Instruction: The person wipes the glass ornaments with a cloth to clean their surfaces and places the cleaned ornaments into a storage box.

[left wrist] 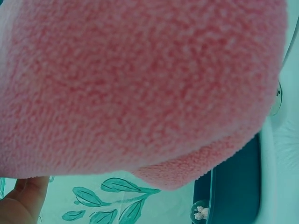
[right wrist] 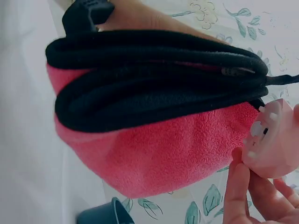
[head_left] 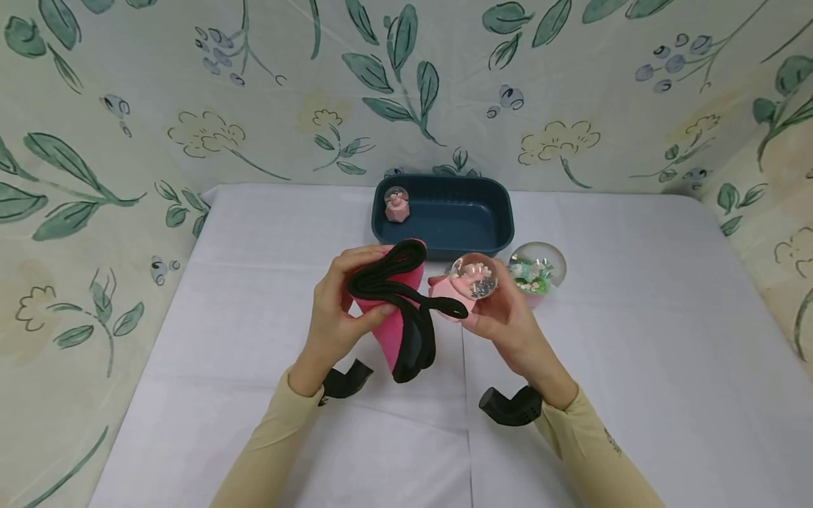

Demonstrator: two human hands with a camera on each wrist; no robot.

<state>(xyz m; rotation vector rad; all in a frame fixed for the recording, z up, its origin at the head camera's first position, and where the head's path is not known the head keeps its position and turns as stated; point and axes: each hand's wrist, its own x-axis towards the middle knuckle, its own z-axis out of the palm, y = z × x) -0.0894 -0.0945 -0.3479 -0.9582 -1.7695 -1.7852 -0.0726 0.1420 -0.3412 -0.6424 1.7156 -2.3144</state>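
My left hand (head_left: 336,300) grips a folded pink terry cloth (head_left: 389,335) with thick black edging, thumb on the near side and fingers behind. From its right side a thin black loop (head_left: 449,306) sticks out. The cloth (left wrist: 154,88) fills most of the left wrist view. My right hand (head_left: 511,328) holds a snow globe (head_left: 474,275) by its pink base, close beside the cloth. Its clear ball has pink figures inside. In the right wrist view the fingers (right wrist: 237,191) lie against the base (right wrist: 275,149), where it overlaps the cloth; whether they touch is unclear.
A larger snow globe (head_left: 538,267) with green and pink contents stands behind my right hand. At the back, a dark blue rectangular tub (head_left: 444,252) has a small pink snow globe (head_left: 397,204) in its left end. White cloth (head_left: 660,339) covers the table; a leaf-patterned curtain (head_left: 432,99) hangs behind.
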